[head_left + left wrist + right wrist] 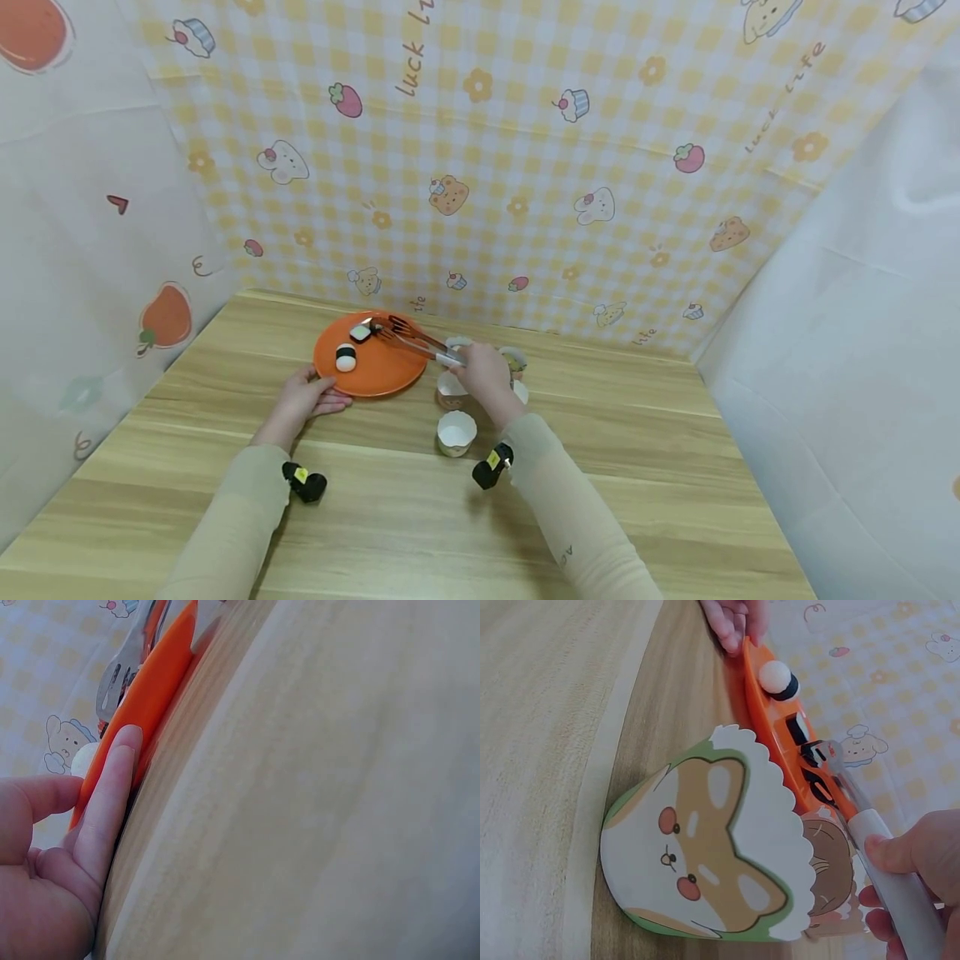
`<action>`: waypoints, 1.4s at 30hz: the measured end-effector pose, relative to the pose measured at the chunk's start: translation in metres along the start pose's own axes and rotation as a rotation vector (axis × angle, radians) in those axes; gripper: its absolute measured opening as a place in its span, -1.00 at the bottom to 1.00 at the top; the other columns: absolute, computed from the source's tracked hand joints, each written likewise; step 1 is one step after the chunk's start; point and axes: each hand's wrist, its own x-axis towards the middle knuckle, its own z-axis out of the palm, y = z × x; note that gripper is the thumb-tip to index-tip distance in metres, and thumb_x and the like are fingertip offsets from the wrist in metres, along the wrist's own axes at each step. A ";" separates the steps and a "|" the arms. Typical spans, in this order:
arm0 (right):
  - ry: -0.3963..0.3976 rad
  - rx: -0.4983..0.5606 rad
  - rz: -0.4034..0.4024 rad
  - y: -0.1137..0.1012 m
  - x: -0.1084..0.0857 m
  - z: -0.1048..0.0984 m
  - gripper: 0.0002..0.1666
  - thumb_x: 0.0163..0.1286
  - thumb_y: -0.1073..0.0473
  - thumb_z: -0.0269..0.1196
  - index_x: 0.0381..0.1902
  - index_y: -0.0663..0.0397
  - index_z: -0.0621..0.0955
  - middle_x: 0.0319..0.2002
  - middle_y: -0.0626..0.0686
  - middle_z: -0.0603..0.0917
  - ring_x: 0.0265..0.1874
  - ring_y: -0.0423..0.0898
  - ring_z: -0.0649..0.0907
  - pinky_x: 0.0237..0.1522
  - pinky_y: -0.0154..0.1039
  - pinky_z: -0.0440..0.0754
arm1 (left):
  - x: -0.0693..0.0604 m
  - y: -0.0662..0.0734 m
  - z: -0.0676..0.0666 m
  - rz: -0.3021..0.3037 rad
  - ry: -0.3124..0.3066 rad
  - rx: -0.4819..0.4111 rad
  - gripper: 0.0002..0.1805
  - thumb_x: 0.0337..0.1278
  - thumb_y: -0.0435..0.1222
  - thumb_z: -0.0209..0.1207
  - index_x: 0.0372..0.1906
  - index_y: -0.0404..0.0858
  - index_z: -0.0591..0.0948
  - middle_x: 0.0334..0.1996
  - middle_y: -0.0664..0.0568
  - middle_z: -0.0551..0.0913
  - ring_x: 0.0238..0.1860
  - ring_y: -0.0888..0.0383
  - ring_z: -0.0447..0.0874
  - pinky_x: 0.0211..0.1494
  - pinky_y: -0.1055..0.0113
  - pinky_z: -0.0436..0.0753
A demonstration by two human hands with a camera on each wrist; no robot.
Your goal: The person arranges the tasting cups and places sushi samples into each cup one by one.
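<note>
An orange plate [386, 379] lies at the back left of the table. My left hand [303, 400] pinches its near-left rim, thumb above and fingers beneath, as the left wrist view shows. On the plate are a white toy sushi piece with a black band [346, 358] and a black-and-white sushi roll [361, 333]. My right hand [486, 375] grips metal tongs [900, 892] by the pale handle. The tongs' tips reach over the plate from the right. At the tips sits a small dark piece [815, 754]; whether they clamp it I cannot tell.
Several paper cups stand right of the plate, some partly hidden by my right hand. The nearest cup [457, 434] has a dog face, seen in the right wrist view. Behind the table hangs a yellow checked cloth [517, 233].
</note>
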 end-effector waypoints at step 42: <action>0.065 0.019 -0.019 0.009 -0.011 -0.002 -0.63 0.26 -0.03 0.35 0.00 -0.09 0.71 -0.18 -0.01 0.72 -0.48 -0.14 0.59 -0.61 -0.25 0.55 | -0.001 -0.001 0.002 -0.004 0.006 -0.007 -0.47 0.48 -0.40 -0.16 0.37 -0.55 -0.01 -0.47 -0.13 0.69 -0.41 0.08 0.74 -0.24 0.27 0.72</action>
